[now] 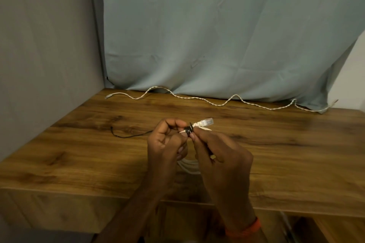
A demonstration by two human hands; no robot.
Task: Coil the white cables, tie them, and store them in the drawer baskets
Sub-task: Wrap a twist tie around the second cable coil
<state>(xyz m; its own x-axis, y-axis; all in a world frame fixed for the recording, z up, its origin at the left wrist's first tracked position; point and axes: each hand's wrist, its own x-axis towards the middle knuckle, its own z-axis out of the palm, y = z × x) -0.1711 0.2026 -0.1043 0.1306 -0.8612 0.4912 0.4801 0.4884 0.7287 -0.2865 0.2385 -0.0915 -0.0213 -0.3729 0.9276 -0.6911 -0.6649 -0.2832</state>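
On table [79, 154], left of the hands: spare tie [126, 135]. Centre: left hand [167, 144] and right hand [219, 156] each pinch the black tie [190, 129] wound round the coiled cable [188, 165], held above mid-table. Along the back edge: second cable [197, 97], uncoiled.

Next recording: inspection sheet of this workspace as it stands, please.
Surface: wooden table.
Job's things: coiled white cable in hand, black tie round it near its plug; loose white cable uncoiled along the back edge; spare black tie lying left.
Clutter: nothing seen.
Grippers: left hand and right hand both pinch the coiled white cable at the black tie.
Cables: only the two white ones.
Surroundings: blue cloth behind, grey wall left; no drawer baskets in view.
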